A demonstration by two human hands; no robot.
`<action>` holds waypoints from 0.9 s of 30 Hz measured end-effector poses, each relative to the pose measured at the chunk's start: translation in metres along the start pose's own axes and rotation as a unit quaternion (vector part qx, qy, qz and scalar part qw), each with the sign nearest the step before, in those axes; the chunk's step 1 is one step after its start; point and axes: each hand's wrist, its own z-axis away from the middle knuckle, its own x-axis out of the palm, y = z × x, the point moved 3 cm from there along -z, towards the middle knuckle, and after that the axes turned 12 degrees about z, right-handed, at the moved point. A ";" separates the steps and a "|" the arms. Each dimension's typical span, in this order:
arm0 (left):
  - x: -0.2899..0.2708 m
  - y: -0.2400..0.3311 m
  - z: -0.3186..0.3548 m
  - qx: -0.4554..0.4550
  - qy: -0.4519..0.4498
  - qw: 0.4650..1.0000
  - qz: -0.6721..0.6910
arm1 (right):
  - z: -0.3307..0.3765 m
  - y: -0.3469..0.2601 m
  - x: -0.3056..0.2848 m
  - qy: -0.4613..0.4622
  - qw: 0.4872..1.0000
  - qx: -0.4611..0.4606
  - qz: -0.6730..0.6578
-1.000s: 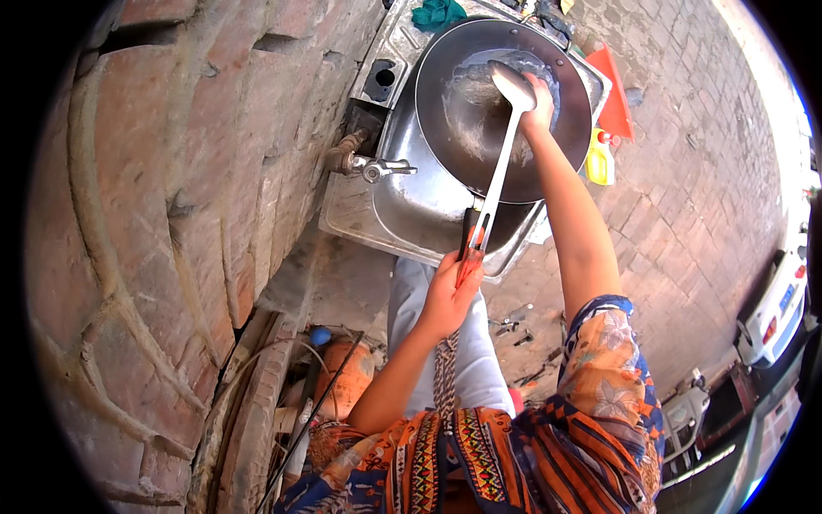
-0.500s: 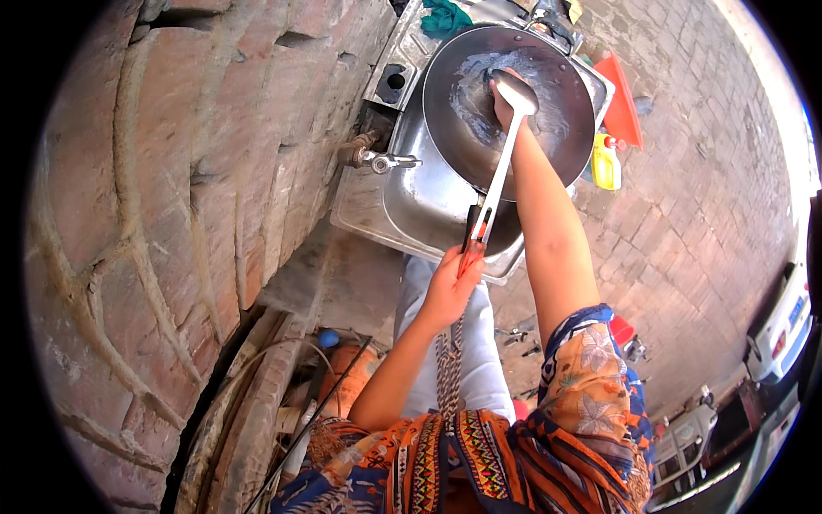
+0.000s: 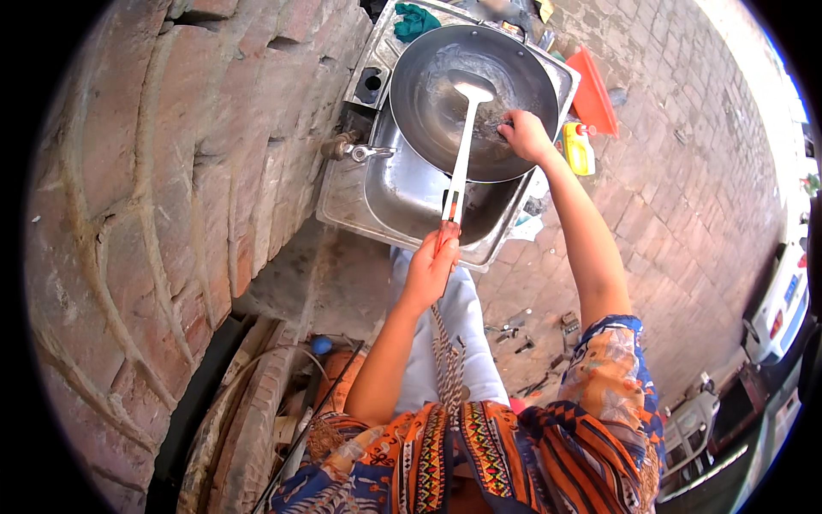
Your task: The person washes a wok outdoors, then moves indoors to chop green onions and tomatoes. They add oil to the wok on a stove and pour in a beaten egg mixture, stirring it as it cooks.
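My left hand point(image 3: 431, 267) is closed round the red handle of a long metal spatula point(image 3: 467, 141). The spatula's broad head lies over the middle of a big dark wok point(image 3: 419, 111). A dark strip, perhaps the wok's own handle, runs beside the spatula's shaft into the same grip. My right hand point(image 3: 526, 137) is inside the wok at its right side, fingers curled against the wet inner wall; whatever they hold is hidden. Underneath the wok is a steel sink point(image 3: 390, 184), which the wok partly covers.
A tap point(image 3: 364, 152) juts from the brick wall point(image 3: 120, 214) on the left. Teal cloth point(image 3: 415, 21) lies on the sink's far corner. To the right stand an orange basin point(image 3: 592, 94) and a yellow bottle point(image 3: 579, 150) on the brick paving. Small metal parts lie nearer me.
My right hand has moved from the wok's middle, beside the spatula head, to its right inner wall. The spatula stays in my left hand. The whole view has shifted slightly.
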 end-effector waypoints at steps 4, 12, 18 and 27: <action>0.000 0.003 0.003 -0.018 -0.004 1.000 0.023 | 0.031 -0.011 -0.093 0.032 0.981 0.071 -0.177; 0.008 -0.007 0.003 -0.017 -0.026 1.000 -0.001 | 0.006 0.019 0.026 0.159 0.951 0.204 0.172; 0.006 -0.009 0.002 -0.017 -0.005 1.000 -0.015 | 0.058 -0.037 0.016 0.088 0.721 0.160 -0.669; 0.017 -0.007 -0.010 0.150 0.044 0.979 -0.133 | 0.116 -0.089 -0.026 0.110 0.649 0.119 -0.743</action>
